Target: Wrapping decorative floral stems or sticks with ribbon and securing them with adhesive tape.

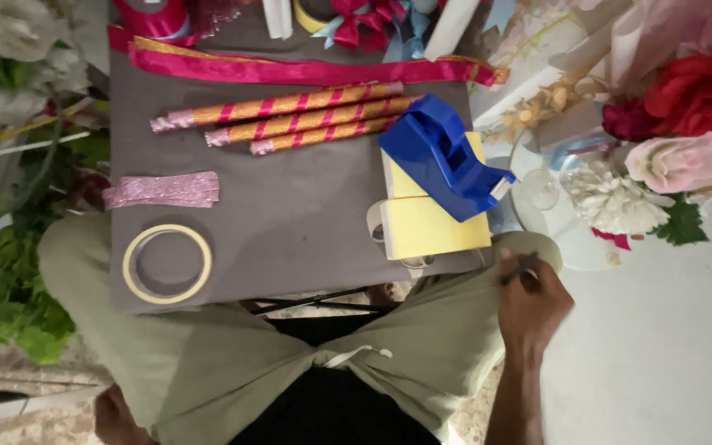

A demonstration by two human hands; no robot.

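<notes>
Your right hand (531, 303), nearest the lens, pinches a thin dark tool (521, 269) against the pale tape roll (542, 244) beside the table (290, 206). Left hand unseen. Risk: the blue dispenser (442, 155) overhangs nearby; a nudge could tip it.

**Hidden / cut off / unclear**

Left hand (113, 416): only a sliver shows at the bottom edge, the rest behind the knee; grip unreadable. Right hand (529, 301): pinches a thin dark object (519, 270), blurred, kind unclear. Pale roll (537, 245) mostly covered by the hand. Red spool (154, 16) and bows (364, 21) cut by the top edge.
</notes>
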